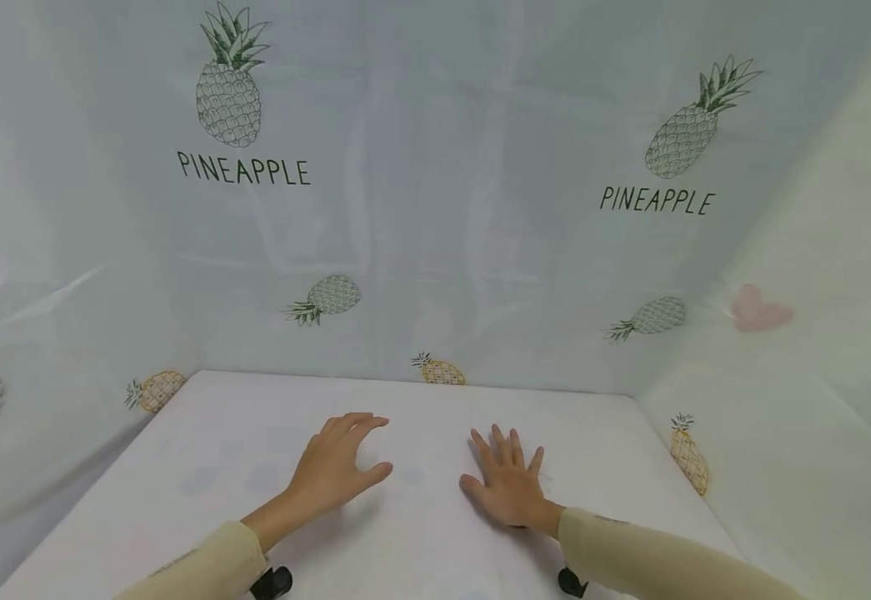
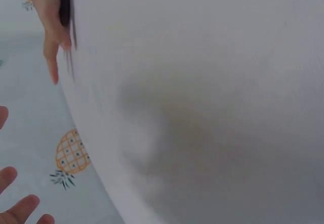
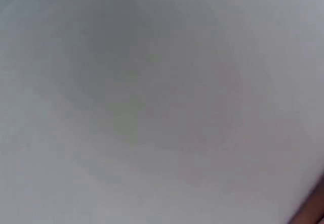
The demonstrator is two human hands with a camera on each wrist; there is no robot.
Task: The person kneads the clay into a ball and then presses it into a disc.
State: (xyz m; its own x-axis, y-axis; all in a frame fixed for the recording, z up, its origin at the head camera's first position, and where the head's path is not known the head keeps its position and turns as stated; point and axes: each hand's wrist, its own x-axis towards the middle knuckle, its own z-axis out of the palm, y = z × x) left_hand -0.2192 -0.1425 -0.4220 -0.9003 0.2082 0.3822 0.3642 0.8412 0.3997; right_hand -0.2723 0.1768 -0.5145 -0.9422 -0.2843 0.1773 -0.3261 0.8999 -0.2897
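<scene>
My left hand (image 1: 333, 465) is held above the white tabletop, thumb and fingers apart in a loose curve, with nothing between them. Several of its fingertips show at the lower left edge of the left wrist view. To the right, my right hand (image 1: 508, 485) is low over the tabletop with its fingers spread. A dark rounded thing (image 2: 64, 4) shows between that palm and the table in the left wrist view; its kind cannot be made out. The right wrist view is mostly a blurred pale surface, with a sliver of skin at the lower right corner.
The white tabletop (image 1: 420, 542) has faint bluish spots. Behind it and at both sides hang pale curtains (image 1: 435, 208) printed with pineapples. A black wrist camera (image 1: 273, 582) sits under the left forearm and another black wrist camera (image 1: 573, 582) under the right one.
</scene>
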